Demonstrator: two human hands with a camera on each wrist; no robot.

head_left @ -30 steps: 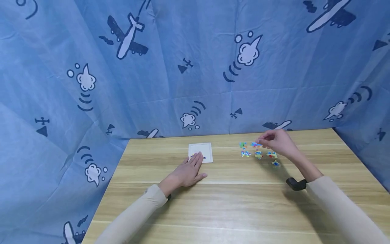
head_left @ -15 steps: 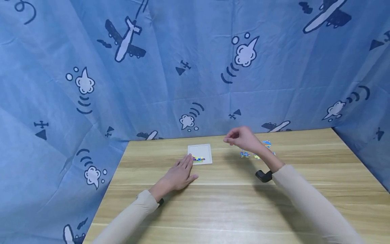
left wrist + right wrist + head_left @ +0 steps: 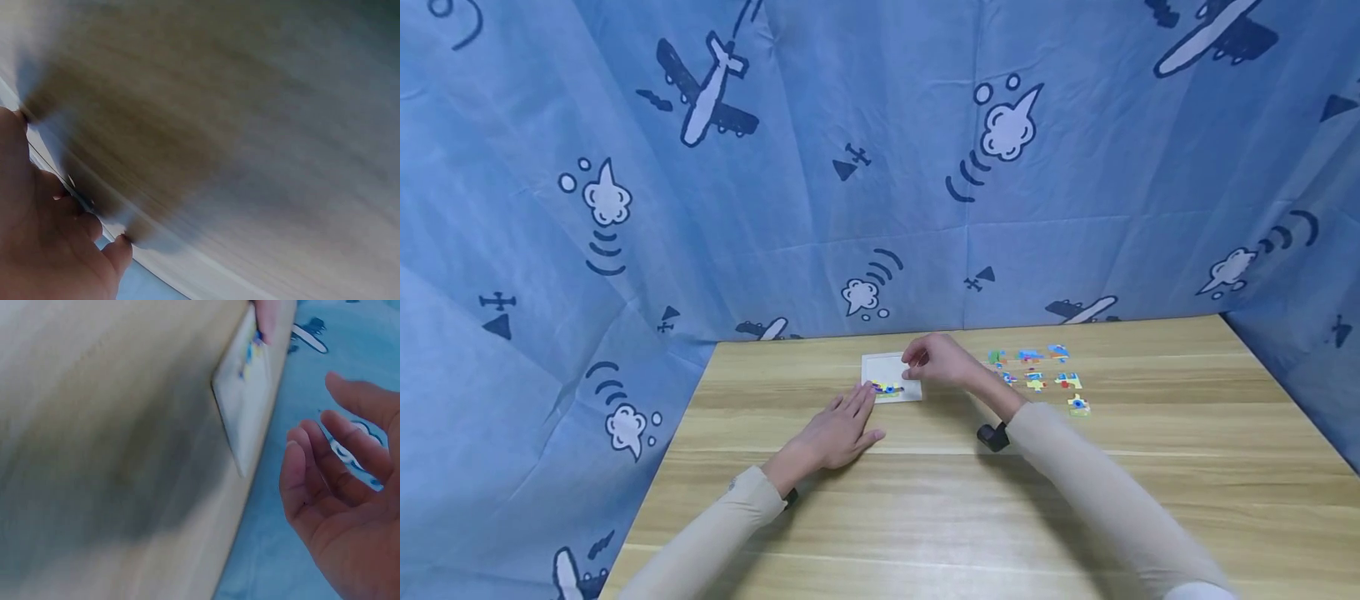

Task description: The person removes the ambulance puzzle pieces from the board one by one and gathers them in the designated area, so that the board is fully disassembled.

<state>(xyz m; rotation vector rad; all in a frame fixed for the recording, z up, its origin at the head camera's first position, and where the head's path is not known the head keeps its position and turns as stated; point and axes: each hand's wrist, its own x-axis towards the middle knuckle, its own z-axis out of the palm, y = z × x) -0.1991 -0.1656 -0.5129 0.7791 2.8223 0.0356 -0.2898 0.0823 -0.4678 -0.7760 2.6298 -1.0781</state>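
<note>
A white square puzzle tray lies toward the table's back, with a short row of colourful jigsaw pieces along its near side. My left hand lies with fingers extended, its fingertips at the tray's near left corner, by the row. Over the tray's right side hovers my right hand. In the right wrist view its fingers are loosely bent, the thumb apart from them, and no piece shows between them. The left wrist view is blurred, showing only the left hand's fingers against the table.
To the right, several loose jigsaw pieces lie in rough rows on the wooden table, one piece nearer to me. A blue curtain with printed planes hangs behind the table and along its sides.
My right hand has moved left from above the loose pieces to over the tray. My left hand has slid slightly left, uncovering the row of pieces in the tray.
</note>
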